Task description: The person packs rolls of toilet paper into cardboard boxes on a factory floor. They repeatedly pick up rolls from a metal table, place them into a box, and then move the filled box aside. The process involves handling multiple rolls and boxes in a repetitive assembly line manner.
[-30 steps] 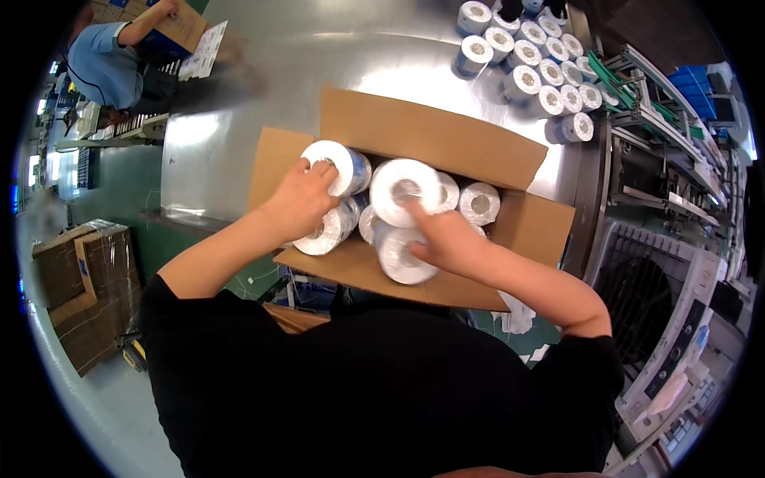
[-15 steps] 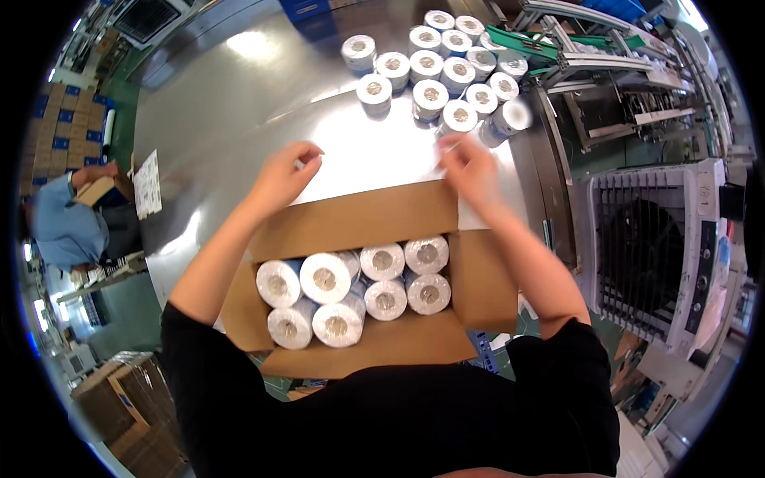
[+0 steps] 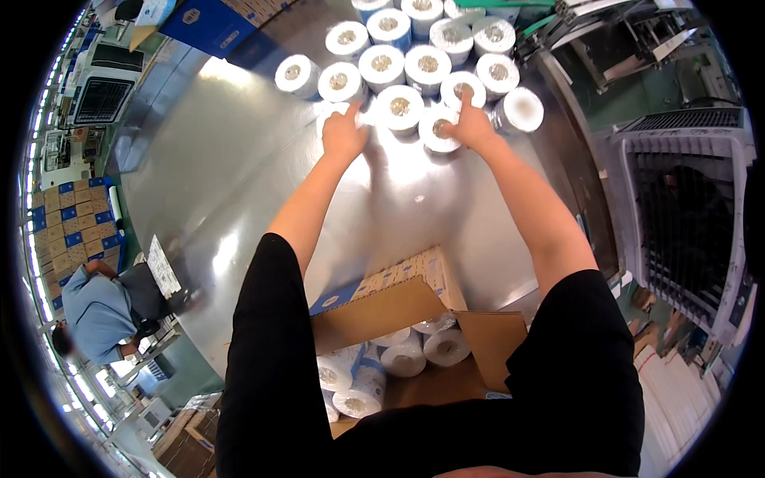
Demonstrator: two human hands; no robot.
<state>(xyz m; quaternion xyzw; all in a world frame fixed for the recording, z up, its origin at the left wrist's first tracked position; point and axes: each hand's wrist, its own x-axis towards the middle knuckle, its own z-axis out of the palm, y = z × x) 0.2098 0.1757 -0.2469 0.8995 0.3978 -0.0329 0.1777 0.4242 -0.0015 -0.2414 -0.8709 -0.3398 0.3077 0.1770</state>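
Several white paper rolls with blue wrappers point(image 3: 401, 103) stand on end in a cluster at the far side of a shiny steel table point(image 3: 207, 159). Both my arms are stretched out to them. My left hand point(image 3: 344, 134) grips a roll point(image 3: 325, 114) at the cluster's near left edge, mostly hiding it. At the near right, the fingers of my right hand point(image 3: 472, 123) are closed over another roll point(image 3: 436, 134). Close to my body sits an open cardboard box point(image 3: 374, 315) with several of the same rolls point(image 3: 402, 358) packed inside.
A person in a light blue shirt point(image 3: 96, 307) bends over at the table's left end. Stacked cartons point(image 3: 60, 239) stand at the far left. A grey machine with a grille point(image 3: 685, 223) lines the right side. A blue carton point(image 3: 211, 24) lies beyond the table.
My hands left the box, reached across the table and now hold rolls in the cluster. My head has tipped forward, so the box sits lower in view.
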